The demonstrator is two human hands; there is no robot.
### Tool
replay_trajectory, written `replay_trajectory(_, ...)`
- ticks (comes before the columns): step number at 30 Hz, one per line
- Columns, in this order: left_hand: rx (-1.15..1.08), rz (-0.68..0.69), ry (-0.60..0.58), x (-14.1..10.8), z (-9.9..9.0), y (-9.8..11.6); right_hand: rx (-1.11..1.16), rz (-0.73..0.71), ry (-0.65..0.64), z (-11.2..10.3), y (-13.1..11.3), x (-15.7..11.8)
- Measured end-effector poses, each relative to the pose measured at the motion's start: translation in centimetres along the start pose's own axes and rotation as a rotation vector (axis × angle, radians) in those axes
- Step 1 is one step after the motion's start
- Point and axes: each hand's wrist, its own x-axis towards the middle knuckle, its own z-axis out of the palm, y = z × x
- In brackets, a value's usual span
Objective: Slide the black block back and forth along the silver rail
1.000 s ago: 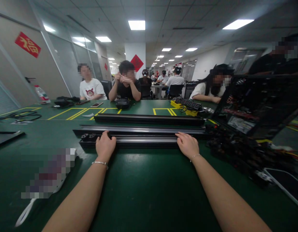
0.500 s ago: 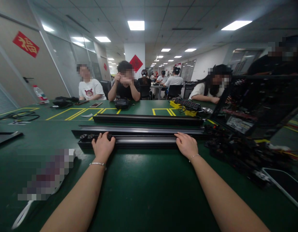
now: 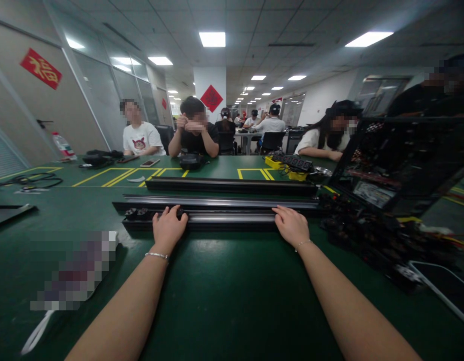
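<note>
A long black channel (image 3: 232, 221) with a shiny inner face lies crosswise on the table in front of me. Over its left part, my left hand (image 3: 169, 226) has its fingers and thumb curled around a small dark piece (image 3: 180, 213), mostly hidden by the fingers. A couple of small dark round parts (image 3: 136, 213) sit at the channel's left end. My right hand (image 3: 293, 225) grips the channel near its right end, fingertips over the far edge. Behind it lie a second black channel (image 3: 224, 202) and a third black bar (image 3: 232, 185).
Dark parts are heaped at right (image 3: 363, 235), beside a black open-framed case (image 3: 390, 165) and a white-edged phone-like slab (image 3: 442, 291). A blurred pouch with a white strap (image 3: 38, 331) lies left on the green table (image 3: 232, 311). Several people sit beyond.
My left hand has slid a little to the right along the channel, and the small dark piece has moved with it. My right hand stays in place.
</note>
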Motion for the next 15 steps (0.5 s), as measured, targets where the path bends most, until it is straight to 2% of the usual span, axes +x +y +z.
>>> replay_trajectory(15, -0.026, 0.050, -0.017, -0.45, -0.31, 0.95, 0.007, 0.014, -0.008, -0.08, -0.11, 0.03)
